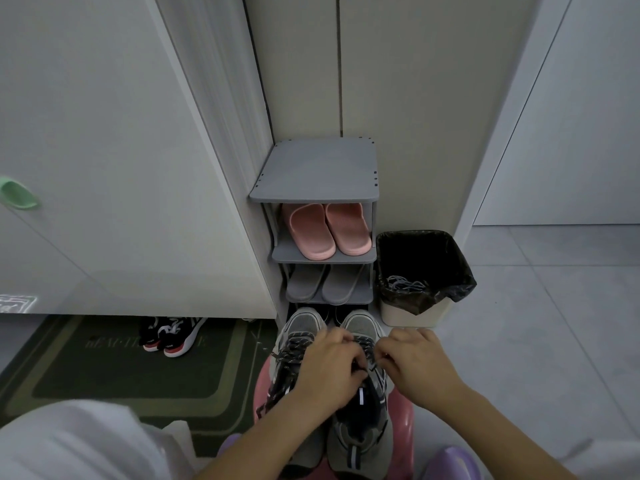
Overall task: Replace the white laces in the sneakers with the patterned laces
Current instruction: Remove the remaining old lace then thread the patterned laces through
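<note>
Pair of grey sneakers sits side by side on a pink stool [401, 415], toes pointing away toward the shoe rack [313, 174]. Both hands work over the right sneaker [360, 441].

Left hand [329, 372]: reaches across the left sneaker [301, 323] onto the right one's lacing. Fingers [346, 344] curled tight, tips pinching the patterned lace [364, 341], dark with pale flecks, about midway up the eyelet rows.

Right hand [419, 368]: just beside the left, at the outer edge of the same lacing. Fingers [389, 348] curled in, thumb and forefinger closed on a strand of the same lace. The two sets of fingertips are near each other but not touching.

Left sneaker: already threaded with dark speckled lacing [289, 348], loose ends trailing down its outer side over the stool edge.

Surroundings: rack holds pink slippers [325, 230] on the upper shelf, grey slippers [322, 284] below. Bin [412, 315] with black liner stands just right of the rack; a tangle of pale cord [403, 284] lies on the liner. Black, red and white trainers [173, 336] rest on a green mat [114, 372] to the left.
</note>
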### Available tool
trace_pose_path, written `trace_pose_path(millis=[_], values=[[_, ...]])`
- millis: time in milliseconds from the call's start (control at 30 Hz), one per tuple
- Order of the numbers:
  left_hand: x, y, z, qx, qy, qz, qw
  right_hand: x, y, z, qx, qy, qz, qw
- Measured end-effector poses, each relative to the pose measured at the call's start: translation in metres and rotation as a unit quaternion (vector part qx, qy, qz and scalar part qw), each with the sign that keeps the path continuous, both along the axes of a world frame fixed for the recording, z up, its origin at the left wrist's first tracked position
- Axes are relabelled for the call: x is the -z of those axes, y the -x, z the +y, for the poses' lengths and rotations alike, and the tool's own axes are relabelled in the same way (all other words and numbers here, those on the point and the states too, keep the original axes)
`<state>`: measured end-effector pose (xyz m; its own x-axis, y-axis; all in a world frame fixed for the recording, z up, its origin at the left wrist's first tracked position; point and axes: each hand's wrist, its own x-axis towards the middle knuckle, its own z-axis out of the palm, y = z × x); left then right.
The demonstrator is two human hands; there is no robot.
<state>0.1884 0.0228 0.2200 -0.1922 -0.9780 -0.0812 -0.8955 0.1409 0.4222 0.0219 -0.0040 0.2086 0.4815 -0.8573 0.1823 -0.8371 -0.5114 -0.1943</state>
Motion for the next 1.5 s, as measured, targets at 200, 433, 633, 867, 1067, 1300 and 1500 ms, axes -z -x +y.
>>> trace_pose_path(millis=[200,433,633,867,1067,1300,1500], values=[[0.002,0.001,-0.005,-0.039,-0.038,-0.007,0.998,0.000,-0.003,0.002,0.019,-0.028,0.000,0.999],[0.013,0.007,0.002,-0.058,-0.069,-0.025,0.996,0.011,-0.008,0.005,0.006,-0.131,-0.033,0.991],[0.015,0.007,0.001,-0.077,-0.066,0.004,0.995,0.009,-0.005,0.007,0.032,0.023,-0.065,0.997],[0.007,0.002,-0.008,-0.066,-0.090,-0.014,0.994,0.003,-0.022,0.029,0.062,-0.054,0.024,0.996],[0.001,0.002,-0.004,-0.095,-0.038,-0.015,0.995,0.010,-0.020,0.026,0.115,-0.186,-0.028,0.975],[-0.021,-0.052,-0.003,-0.187,-0.059,0.104,0.975,0.017,-0.017,0.025,0.128,-0.204,-0.034,0.970],[-0.022,-0.087,0.014,-0.223,-0.089,0.174,0.955,0.013,-0.015,0.026,0.142,-0.218,-0.068,0.963]])
